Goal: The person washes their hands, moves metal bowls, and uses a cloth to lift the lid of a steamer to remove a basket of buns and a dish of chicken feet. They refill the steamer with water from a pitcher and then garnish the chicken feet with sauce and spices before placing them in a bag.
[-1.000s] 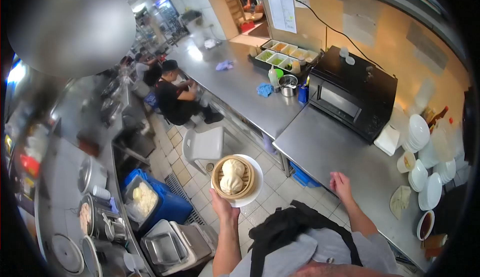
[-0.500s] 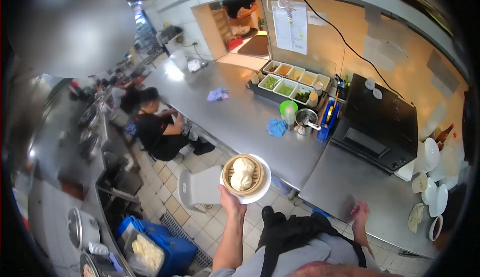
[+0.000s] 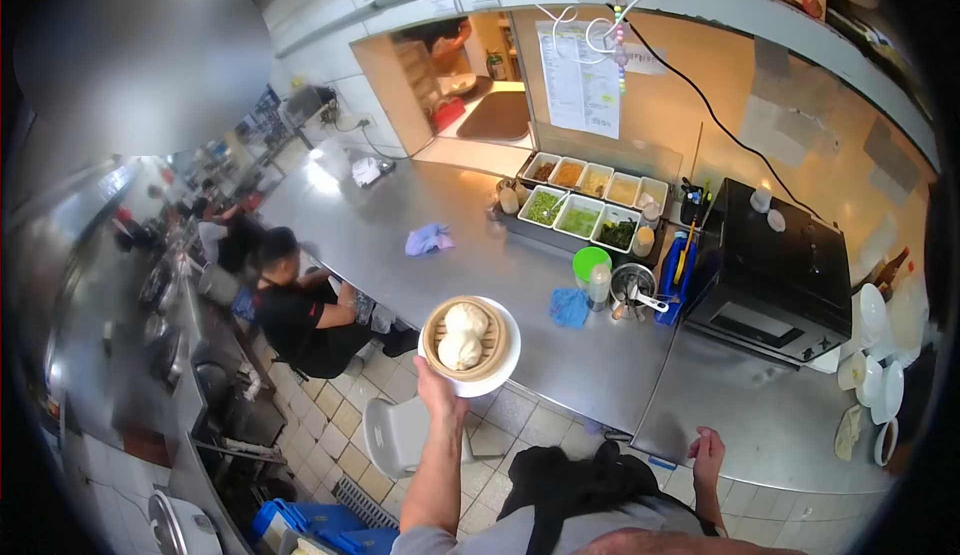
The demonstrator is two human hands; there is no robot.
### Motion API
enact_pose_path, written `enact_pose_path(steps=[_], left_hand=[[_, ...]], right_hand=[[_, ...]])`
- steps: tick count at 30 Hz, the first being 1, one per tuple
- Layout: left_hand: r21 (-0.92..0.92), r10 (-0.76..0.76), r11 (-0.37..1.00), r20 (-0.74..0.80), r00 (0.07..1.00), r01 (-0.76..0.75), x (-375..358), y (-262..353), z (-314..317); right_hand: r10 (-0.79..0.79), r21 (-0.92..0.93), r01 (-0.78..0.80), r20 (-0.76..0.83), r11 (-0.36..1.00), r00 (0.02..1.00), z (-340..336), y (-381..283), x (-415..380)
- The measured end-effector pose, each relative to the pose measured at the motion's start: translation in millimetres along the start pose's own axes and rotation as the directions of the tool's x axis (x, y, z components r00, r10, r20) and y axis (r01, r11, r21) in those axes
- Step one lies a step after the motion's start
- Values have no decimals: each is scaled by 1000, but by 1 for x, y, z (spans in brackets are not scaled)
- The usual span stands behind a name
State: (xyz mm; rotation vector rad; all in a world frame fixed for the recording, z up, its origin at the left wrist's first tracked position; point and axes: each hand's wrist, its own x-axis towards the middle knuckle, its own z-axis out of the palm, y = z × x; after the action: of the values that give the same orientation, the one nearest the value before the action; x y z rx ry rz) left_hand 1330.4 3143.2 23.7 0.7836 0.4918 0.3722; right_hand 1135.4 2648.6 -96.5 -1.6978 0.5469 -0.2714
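My left hand (image 3: pixel 440 392) grips the rim of a white plate (image 3: pixel 510 357) from below and the near side. On the plate sits a round bamboo steamer (image 3: pixel 432 340) without a lid. Two white buns lie inside it, a rear bun (image 3: pixel 466 321) and a front bun (image 3: pixel 460 350). I hold the plate in the air by the near edge of the metal counter (image 3: pixel 590 375). My right hand (image 3: pixel 707 450) hangs by the counter's front edge, its fingers loosely curled and slightly apart, with nothing visible in them.
A seated person (image 3: pixel 305 305) is at the counter's left side, near a grey plastic chair (image 3: pixel 395 435). Topping containers (image 3: pixel 580 217), a green cup (image 3: pixel 591 265), a blue cloth (image 3: pixel 569 307) and a black oven (image 3: pixel 770 275) stand along the back. A serving window (image 3: pixel 495 117) opens in the wall.
My left hand has carried the plate and steamer slightly left and up in view. My right hand has dropped a little lower, and the view has shifted towards the counter and window.
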Motion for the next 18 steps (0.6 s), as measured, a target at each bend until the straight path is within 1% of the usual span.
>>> enact_pose_path(steps=[1,2,3,5,6,7,8,9,11,12,13,14,16,17,18], left_hand=[[27,9,1000,-44,999,-8,0,5,7],[29,16,999,-45,999,-14,2,8,12],[29,32,999,-62,998,-30,3,11,16],[43,39,998,-91,995,-35,10,19,24],[43,44,998,-93,995,-40,15,20,21],[10,44,999,-73,996,-43,26,19,15],[-28,45,999,-50,998,-47,31,22,17],[-30,73,997,-42,996,-74,37,24,19],[-15,82,996,-66,994,-83,47,28,23],[5,84,996,-87,993,-84,52,32,30],[29,114,993,-121,986,-111,56,36,38],[31,110,994,-116,987,-107,64,38,41],[-20,97,995,-84,992,-99,89,43,47],[-43,95,994,-28,995,-96,110,42,42],[-48,91,995,-17,996,-91,128,43,45]], right_hand=[[0,36,2,-39,999,999,-2,7,1],[2,72,4,-74,997,997,-3,10,4],[2,78,3,-70,997,998,-3,13,10],[54,219,-34,-86,975,995,3,20,23],[53,221,-34,-81,975,995,5,29,30],[71,229,-45,-111,972,991,9,39,39],[85,236,-49,-141,970,986,11,40,51],[73,238,-39,-138,970,988,11,41,63],[29,218,-13,-71,976,997,22,44,75],[29,223,-13,-69,975,997,28,29,79],[60,216,-54,-24,975,998,29,12,79],[88,205,-90,16,975,996,32,0,81],[65,196,-59,-21,979,998,34,16,96],[45,186,-35,-49,982,998,37,22,102],[38,188,-26,-60,982,997,45,21,106]])
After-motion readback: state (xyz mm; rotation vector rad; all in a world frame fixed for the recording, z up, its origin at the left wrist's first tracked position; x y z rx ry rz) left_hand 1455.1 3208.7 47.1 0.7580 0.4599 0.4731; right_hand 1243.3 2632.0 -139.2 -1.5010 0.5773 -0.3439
